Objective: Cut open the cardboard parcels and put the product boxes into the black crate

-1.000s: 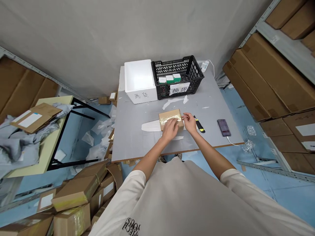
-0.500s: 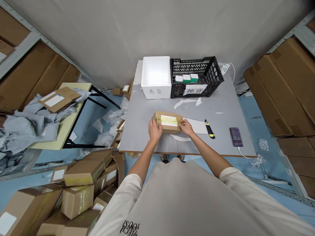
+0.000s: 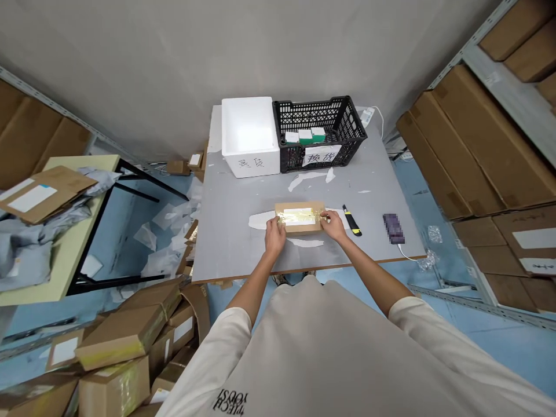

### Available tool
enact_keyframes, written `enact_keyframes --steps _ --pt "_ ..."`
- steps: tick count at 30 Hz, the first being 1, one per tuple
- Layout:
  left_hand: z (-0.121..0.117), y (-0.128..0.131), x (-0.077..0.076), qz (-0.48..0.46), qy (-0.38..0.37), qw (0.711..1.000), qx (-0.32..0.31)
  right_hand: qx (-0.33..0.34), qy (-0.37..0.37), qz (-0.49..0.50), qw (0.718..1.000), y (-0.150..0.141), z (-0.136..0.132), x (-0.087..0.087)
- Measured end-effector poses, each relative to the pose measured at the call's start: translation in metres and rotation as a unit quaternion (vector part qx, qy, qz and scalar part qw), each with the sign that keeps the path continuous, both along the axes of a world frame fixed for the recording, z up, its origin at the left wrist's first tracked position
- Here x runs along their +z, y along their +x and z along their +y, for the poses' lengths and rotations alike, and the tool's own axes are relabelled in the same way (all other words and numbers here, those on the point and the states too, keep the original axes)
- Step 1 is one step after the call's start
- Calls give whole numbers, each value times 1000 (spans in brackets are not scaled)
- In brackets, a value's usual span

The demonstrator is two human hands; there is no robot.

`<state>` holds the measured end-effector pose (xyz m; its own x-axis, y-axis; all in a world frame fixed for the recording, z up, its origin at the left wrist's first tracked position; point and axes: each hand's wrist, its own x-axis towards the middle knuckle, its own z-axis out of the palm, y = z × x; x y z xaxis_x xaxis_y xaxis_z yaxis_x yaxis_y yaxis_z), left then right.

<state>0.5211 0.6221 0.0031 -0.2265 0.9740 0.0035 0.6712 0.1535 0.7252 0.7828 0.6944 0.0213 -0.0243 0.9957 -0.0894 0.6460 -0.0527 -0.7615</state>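
A small brown cardboard box (image 3: pixel 299 227) lies on the grey table (image 3: pixel 230 249), its upper face bearing a white label (image 3: pixel 299 216) and shiny yellowish tape. My left hand (image 3: pixel 274 234) is closed around the box's left end. At the opposite end, my right hand (image 3: pixel 332 223) grips the right edge with its fingers bent. White paper scraps (image 3: pixel 260 220) lie beneath and beside the box. A black and yellow utility knife (image 3: pixel 352 221) rests to the right of my right hand.
Behind the box stand a white foam bin (image 3: pixel 251 165) and a black plastic crate (image 3: pixel 356 147) holding several small green-white boxes (image 3: pixel 305 136). A phone (image 3: pixel 393 228) with a cable lies at right. Cardboard boxes (image 3: pixel 125 336) are piled on the floor at left.
The box has been turned so its labelled, taped face is up. My left hand has gone from the top of the box to its left end. The camera view swung right and back.
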Motion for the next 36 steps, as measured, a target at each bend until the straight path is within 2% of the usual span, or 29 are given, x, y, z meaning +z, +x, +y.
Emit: enact_keyframes --steps 3,7,10,15,18,21,25,31,36 --pt "-2 7 6 84 25 996 -3 22 10 32 999 8 -1 -3" --pt "-8 20 14 160 55 979 -116 13 -12 80 997 29 7 -14" --pt "-12 30 17 191 54 967 -160 -31 -42 40 998 63 18 -30" --pt "-16 40 17 210 45 966 -146 -104 -113 -138 978 131 37 -63" --pt "-14 44 16 211 37 967 -135 -97 -153 -215 960 158 42 -81" --pt "-12 48 13 211 33 970 -118 -73 -162 -251 951 171 44 -95" --pt "-11 53 10 219 32 970 -100 -50 -161 -269 948 173 43 -108" --pt "-10 55 11 224 32 969 -104 -30 -175 -248 952 175 39 -111" --pt "-11 53 13 224 19 969 -106 -123 -178 -115 970 179 46 -89"
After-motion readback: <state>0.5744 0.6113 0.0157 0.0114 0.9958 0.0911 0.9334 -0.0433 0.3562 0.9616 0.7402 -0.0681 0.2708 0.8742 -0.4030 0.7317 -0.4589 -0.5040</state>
